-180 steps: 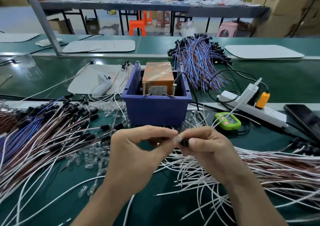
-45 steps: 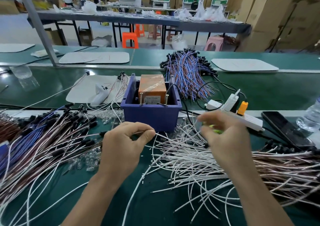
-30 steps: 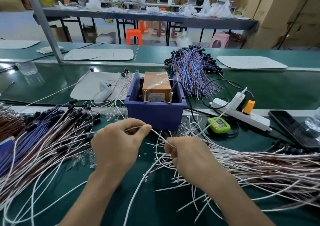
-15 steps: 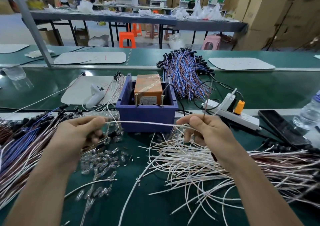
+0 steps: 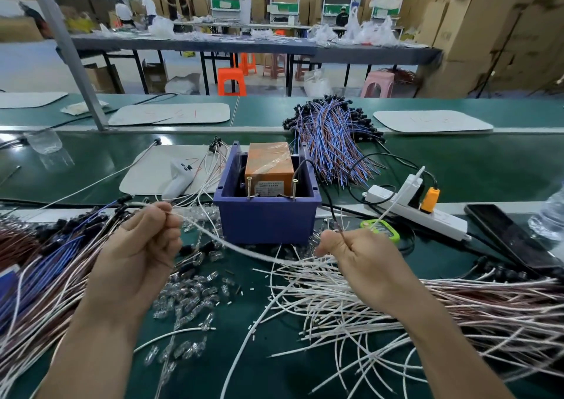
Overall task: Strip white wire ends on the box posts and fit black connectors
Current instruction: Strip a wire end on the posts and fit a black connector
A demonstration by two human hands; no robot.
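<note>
holding one white wire [image 5: 244, 248] slack between both hands, i had it sagging in front of the box [image 5: 265, 218], a little above the table [image 5: 274, 371]. my left hand [image 5: 137, 246] pinched one end between thumb and curled fingers [image 5: 163, 215], up beside the black-ended wires [image 5: 70, 227]. my right hand [image 5: 366, 261] was closed in a fist round the other end, just over the heap [image 5: 335, 313] of loose white wires. a thin dark strand [image 5: 337, 224] rose from that fist; whether it was in my grip too, i could not tell. the two posts [image 5: 249, 186] stood upright at the box's near edge, apart from the wire.

i judged the wire light and limp, its jacket smooth enough to slide through a lazy pinch. the place to take it was close behind the tip, leaving only a short bit free to meet a post; held further back, it would bend away. the core i took to be thin, easy to nick or snap under a hard pull. loose black connectors i could not pick out. the clear parts [image 5: 189, 295] strewn on the table looked fragile.
</note>
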